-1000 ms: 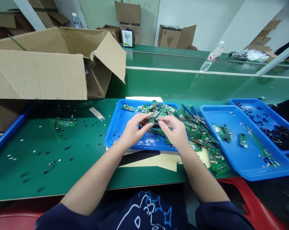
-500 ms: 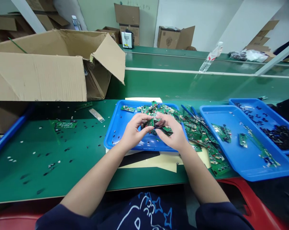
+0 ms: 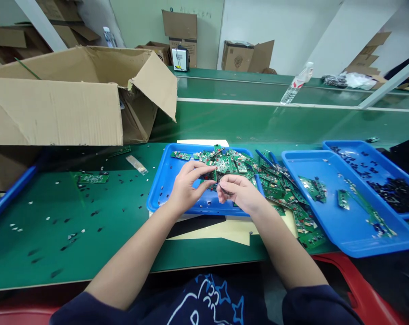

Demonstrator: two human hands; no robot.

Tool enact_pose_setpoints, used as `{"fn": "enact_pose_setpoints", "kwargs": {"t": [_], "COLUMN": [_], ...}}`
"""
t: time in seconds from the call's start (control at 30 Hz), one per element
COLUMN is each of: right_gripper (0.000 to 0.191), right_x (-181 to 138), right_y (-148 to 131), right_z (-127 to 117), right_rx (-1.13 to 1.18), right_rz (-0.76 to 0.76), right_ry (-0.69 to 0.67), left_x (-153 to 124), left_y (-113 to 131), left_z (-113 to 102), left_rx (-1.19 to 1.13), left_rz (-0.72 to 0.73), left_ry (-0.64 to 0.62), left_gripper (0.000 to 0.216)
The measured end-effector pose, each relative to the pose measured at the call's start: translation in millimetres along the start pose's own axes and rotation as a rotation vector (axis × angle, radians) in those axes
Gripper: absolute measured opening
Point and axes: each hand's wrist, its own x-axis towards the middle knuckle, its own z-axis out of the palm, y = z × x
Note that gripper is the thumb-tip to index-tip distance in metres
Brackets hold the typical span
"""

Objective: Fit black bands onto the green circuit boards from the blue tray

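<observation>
Broadly, a green workbench [image 3: 89, 225] runs under everything, stretching well past the fingers on all sides. Far off to the left of the fingers, and beyond them, a big cardboard box [image 3: 55, 113] lies open with its flaps spread toward them. To the right of the fingers sit two blue trays: the nearer tray [image 3: 346, 225] holds a few scattered boards, and the farther tray [image 3: 360, 151], well apart from the fingers, holds dark chips [image 3: 397, 194].

Directly beneath the fingers is a third blue tray [image 3: 163, 180]. A heap of green circuit boards [image 3: 231, 160] fills its far half just beyond the fingertips and spills over its right rim toward the nearer tray.

The left hand [image 3: 184, 192] and the right hand [image 3: 243, 195] meet above this tray, tips almost touching. The left fingers [image 3: 199, 168] are curled, with thumb and forefinger pinching a small green board [image 3: 211, 175], which is lifted clear of the tray and tilted. The right fingertips [image 3: 224, 183] are drawn tightly together just beside and below that board; whether they grip its edge or a dark part of it is too small to tell.

Well left of the fingers a lone board [image 3: 91, 178] lies flat on the bench, and tiny dark and white bits [image 3: 72, 234] are strewn around it.
</observation>
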Motion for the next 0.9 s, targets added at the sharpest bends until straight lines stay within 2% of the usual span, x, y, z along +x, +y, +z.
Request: {"fn": "enact_pose_setpoints", "kwargs": {"t": [0.13, 0.27, 0.33, 0.43, 0.5, 0.57, 0.7, 0.9], "right_gripper": [0.028, 0.03, 0.03, 0.027, 0.031, 0.031, 0.02, 0.009], "right_x": [2.5, 3.3, 3.4, 4.6, 5.7, 5.9, 3.1, 1.2], "right_y": [2.2, 4.3, 5.5, 7.2, 7.7, 8.0, 9.9, 14.0], "right_z": [-1.3, -2.4, -2.4, -2.9, -3.5, -3.1, 2.1, 6.3], "right_rx": [0.092, 0.074, -0.015, -0.198, -0.256, -0.294, -0.418, -0.57], "right_rz": [0.112, 0.109, 0.011, -0.233, -0.342, -0.4, -0.506, -0.657], "right_ry": [-0.119, -0.144, -0.063, 0.195, 0.316, 0.328, 0.23, 0.256], "left_x": [0.5, -0.3, -0.3, 0.7, 1.6, 1.9, 0.7, -0.1], "left_y": [0.3, 0.9, 2.2, 4.8, 5.7, 5.1, 2.6, 5.4], "left_z": [1.0, 4.0, 4.7, 4.0, 3.5, 4.0, 8.0, 11.0], "left_rx": [-0.195, -0.496, -0.585, -0.67, -0.727, -0.778, -0.83, -0.867], "left_rz": [-0.068, -0.223, -0.324, -0.428, -0.465, -0.494, -0.525, -0.585], "left_ry": [-0.01, -0.069, -0.083, -0.086, -0.067, -0.048, -0.027, -0.01], "left_gripper": [0.025, 0.032, 0.032, 0.031, 0.034, 0.036, 0.035, 0.035]}}
